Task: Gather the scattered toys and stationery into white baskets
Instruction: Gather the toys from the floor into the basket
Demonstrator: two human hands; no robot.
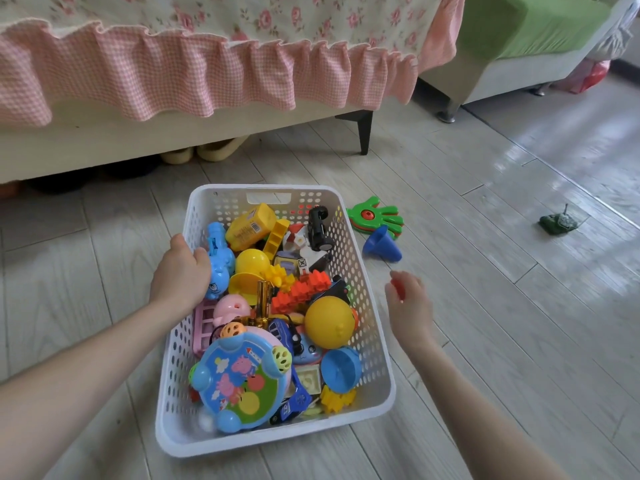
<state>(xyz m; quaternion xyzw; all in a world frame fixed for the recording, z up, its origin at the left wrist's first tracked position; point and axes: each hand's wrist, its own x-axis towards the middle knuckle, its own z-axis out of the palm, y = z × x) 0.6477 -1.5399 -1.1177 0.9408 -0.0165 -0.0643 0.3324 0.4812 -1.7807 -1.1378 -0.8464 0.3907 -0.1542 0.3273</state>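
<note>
Both forearms are cut off by the bottom edge, at 7 and 5 o'clock. The left hand (181,275) covers part of the basket (277,441) rim and part of the blue toy (220,268). The right hand (410,306) closes round a small red thing (398,287), mostly hidden and blurred; what it is cannot be told. Toys low in the basket lie buried. At 10 o'clock, dark shapes (62,180) under the sofa (104,147) are unreadable. The tank (559,221) at 3 o'clock is too small for detail.
</note>
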